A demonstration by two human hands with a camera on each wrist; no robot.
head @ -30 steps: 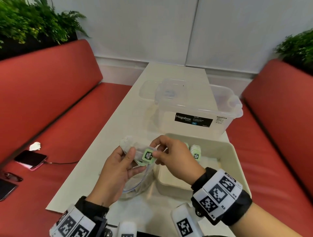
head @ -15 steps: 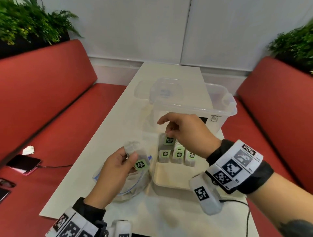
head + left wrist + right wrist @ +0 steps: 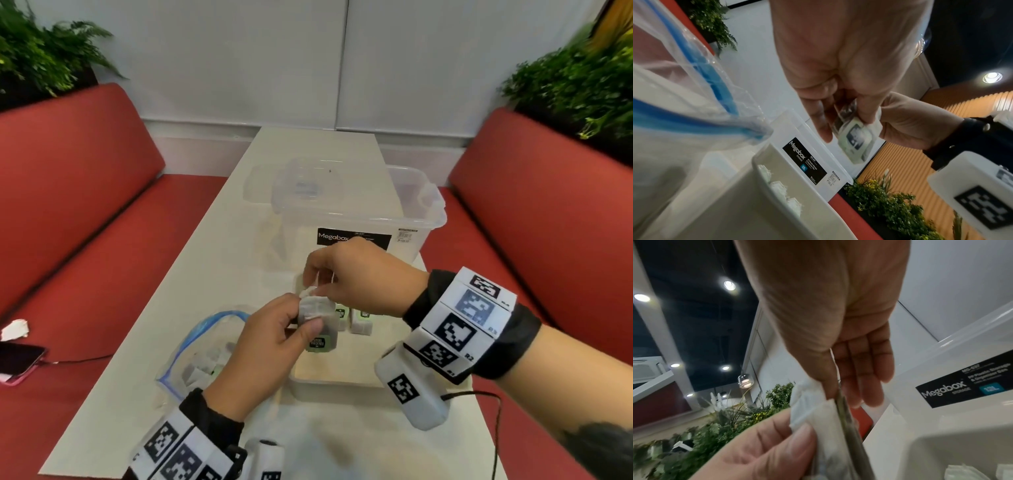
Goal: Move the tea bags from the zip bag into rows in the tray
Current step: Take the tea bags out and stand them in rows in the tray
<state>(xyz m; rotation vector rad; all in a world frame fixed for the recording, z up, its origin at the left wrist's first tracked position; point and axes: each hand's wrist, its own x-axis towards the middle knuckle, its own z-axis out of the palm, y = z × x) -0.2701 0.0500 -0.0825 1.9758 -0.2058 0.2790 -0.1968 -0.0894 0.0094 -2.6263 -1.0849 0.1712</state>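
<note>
A tea bag (image 3: 317,320) is held above the tray (image 3: 337,375), gripped by the curled fingers and thumb of the left hand (image 3: 265,349). Its top edge is pinched by the thumb and forefinger of the right hand (image 3: 356,275), whose other fingers are loosely extended. More tea bags (image 3: 359,320) are stood in a row at the tray's far end. Left of the tray, the zip bag (image 3: 202,356) is laid open on the worktop (image 3: 212,274) with tea bags inside. Beyond the tray, a clear box (image 3: 356,219) is seen.

Even, bright indoor light is falling on my table (image 3: 219,274); ceiling spotlights (image 3: 728,285) are glaring above, my moving hands are blurring, and edges are bending.
</note>
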